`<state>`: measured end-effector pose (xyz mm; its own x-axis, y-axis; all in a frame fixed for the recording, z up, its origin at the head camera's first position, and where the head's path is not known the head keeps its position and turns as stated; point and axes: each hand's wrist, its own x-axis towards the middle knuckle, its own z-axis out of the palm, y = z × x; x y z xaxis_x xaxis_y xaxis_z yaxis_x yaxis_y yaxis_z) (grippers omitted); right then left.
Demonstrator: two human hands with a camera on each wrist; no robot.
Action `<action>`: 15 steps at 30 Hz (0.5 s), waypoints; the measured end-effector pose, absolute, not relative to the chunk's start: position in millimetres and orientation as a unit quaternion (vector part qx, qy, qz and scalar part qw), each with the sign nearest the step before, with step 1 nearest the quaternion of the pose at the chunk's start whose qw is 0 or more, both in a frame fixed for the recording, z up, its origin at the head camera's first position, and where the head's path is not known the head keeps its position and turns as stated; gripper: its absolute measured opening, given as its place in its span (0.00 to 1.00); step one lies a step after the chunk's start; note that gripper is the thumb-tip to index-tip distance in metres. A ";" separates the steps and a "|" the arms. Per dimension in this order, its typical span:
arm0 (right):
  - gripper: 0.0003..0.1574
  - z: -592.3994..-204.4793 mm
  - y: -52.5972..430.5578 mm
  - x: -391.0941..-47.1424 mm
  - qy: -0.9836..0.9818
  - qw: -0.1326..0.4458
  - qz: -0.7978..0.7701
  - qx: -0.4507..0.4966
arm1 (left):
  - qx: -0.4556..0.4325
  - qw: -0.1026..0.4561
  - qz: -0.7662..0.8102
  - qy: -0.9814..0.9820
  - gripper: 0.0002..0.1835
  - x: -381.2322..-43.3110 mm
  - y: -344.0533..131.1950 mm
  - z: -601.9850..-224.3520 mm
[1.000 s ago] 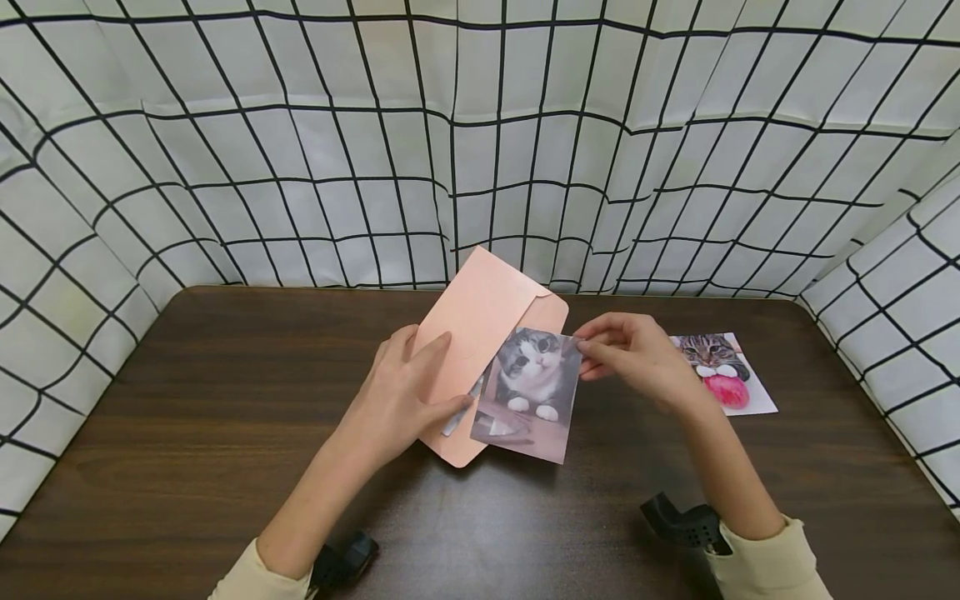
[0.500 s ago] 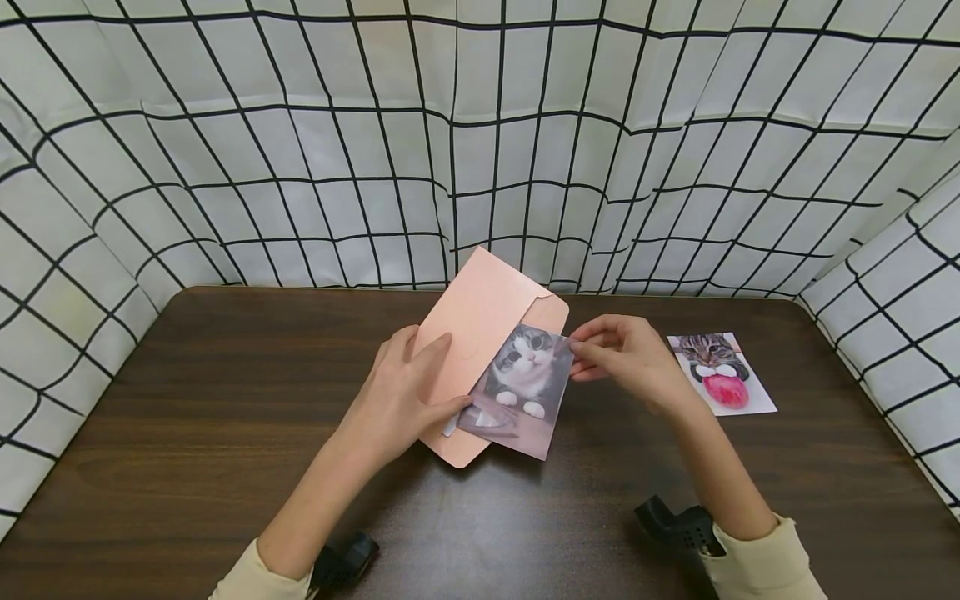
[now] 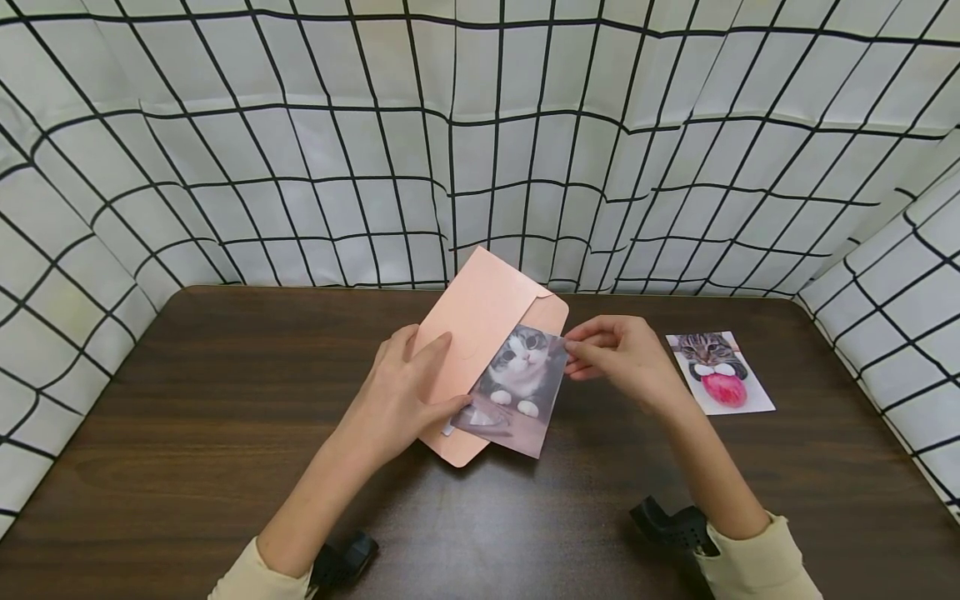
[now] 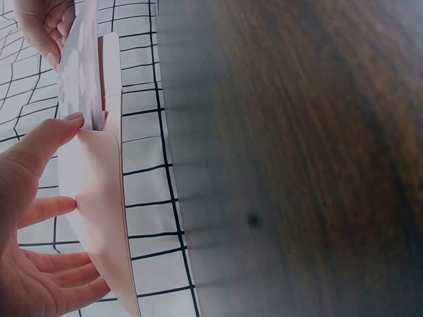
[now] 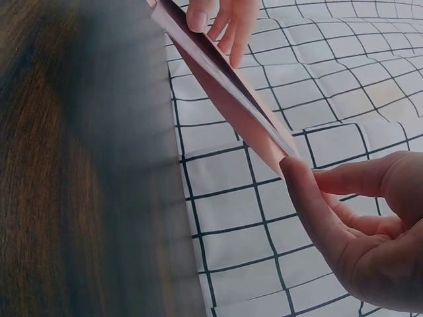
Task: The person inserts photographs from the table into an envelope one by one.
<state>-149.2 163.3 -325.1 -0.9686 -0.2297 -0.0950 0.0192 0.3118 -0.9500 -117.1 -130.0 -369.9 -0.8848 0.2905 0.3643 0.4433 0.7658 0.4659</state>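
My left hand [image 3: 405, 392] grips a pale pink envelope [image 3: 480, 308], thumb and index finger on its front, the other fingers going behind it. The envelope is held tilted, its opening facing right. My right hand [image 3: 622, 358] pinches the upper right corner of a cat photo [image 3: 521, 396], thumb against fingertips. Its left part sits in the opening, hidden by the envelope's front; most of the picture shows. My left thumb [image 4: 66, 125] lies at the opening's edge, right by the photo. A small pale corner of another sheet shows below the thumb in the head view.
A second cat photo [image 3: 720, 372], with a bright pink patch, lies on the dark wood table [image 3: 187, 417] to the right. A white curtain with black grid lines [image 3: 337, 167] stands behind the table and along its sides.
My right hand has moved left with the cat photo, and more of the photo's left side is now behind the envelope's front. The left hand and envelope have stayed put.
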 end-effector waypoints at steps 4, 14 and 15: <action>0.15 -325.0 162.0 -148.9 0.802 0.108 -0.585 -0.061 | -0.199 0.135 -0.279 -0.930 0.37 -117.3 -130.0 -369.7; 0.14 -326.0 158.4 -148.1 0.805 0.104 -0.582 -0.046 | -0.199 0.130 -0.283 -0.929 0.37 -117.6 -130.5 -370.2; 0.14 -326.3 157.9 -148.1 0.806 0.103 -0.581 -0.046 | -0.198 0.130 -0.284 -0.929 0.37 -117.5 -130.5 -370.2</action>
